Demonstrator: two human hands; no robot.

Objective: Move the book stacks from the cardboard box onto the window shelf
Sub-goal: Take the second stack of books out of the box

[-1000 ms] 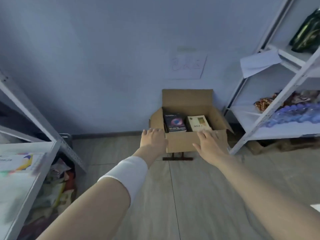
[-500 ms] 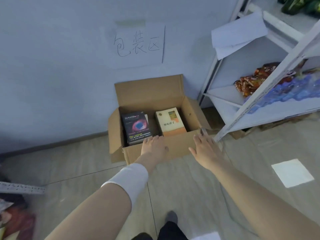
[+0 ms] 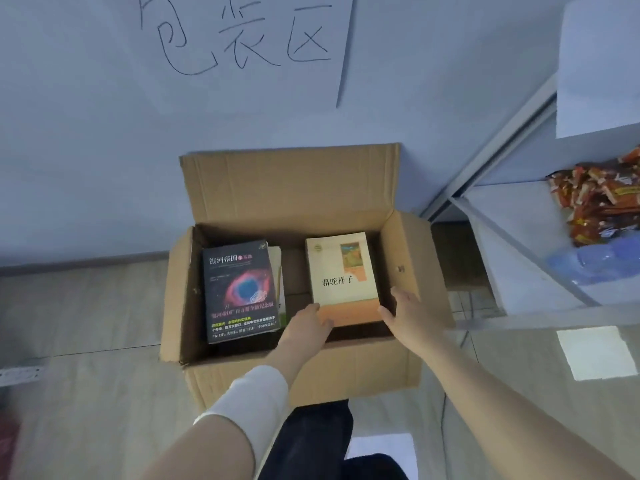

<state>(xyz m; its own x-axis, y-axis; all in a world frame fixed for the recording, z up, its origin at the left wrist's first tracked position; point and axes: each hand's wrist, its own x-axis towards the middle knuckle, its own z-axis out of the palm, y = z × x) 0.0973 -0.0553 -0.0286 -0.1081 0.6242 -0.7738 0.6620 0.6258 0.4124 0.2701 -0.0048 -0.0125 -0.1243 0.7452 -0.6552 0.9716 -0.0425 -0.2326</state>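
Box holds two stacks; left hand and right hand, grips spread, flank cream stack.

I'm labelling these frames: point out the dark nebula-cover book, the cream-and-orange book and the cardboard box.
dark nebula-cover book (image 3: 242,292): head view, middle of cover.
cream-and-orange book (image 3: 341,271): head view, cream part of cover.
cardboard box (image 3: 291,188): head view, upright back flap.

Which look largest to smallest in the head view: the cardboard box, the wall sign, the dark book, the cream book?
1. cardboard box
2. wall sign, although the top of the frame cuts it off
3. dark book and cream book: nearly alike, so I do not rank them
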